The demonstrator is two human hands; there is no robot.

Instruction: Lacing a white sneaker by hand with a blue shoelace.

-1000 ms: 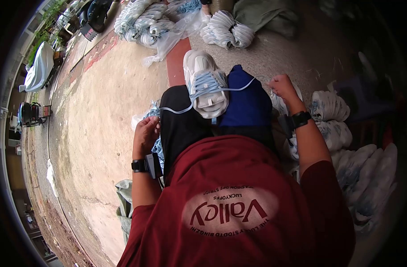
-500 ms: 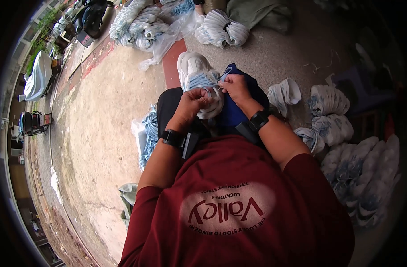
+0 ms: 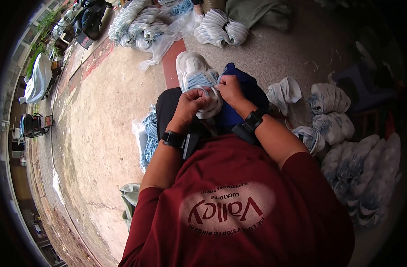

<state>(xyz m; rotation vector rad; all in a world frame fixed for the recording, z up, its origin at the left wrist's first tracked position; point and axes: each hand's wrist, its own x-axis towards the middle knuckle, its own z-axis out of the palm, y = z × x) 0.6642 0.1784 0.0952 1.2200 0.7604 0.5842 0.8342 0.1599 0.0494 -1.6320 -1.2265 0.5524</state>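
Note:
A white sneaker upper (image 3: 191, 64) rests on my lap, its toe pointing away from me. Light-blue shoelace (image 3: 202, 80) crosses its front in several rows. My left hand (image 3: 192, 105) is closed on the sneaker near its collar, thumb and fingers pinched over the eyelet edge. On the other side of the opening, my right hand (image 3: 232, 90) pinches the lace close to the eyelets, its fingertips almost meeting those of the left. The lace's tip is hidden by the fingers. Beneath the shoe lies a dark blue cloth (image 3: 248, 84) over my right thigh.
A bundle of light-blue laces (image 3: 150, 138) hangs by my left leg. Stacked white shoe uppers stand at the right (image 3: 330, 100), lower right (image 3: 361, 173) and far ahead (image 3: 221, 29). A purple plastic stool (image 3: 366, 89) is at right. Parked vehicles line the far left.
My right hand has drawn slightly left and closer to the left hand, and the lace loop above it has become smaller. My left hand stays on the sneaker.

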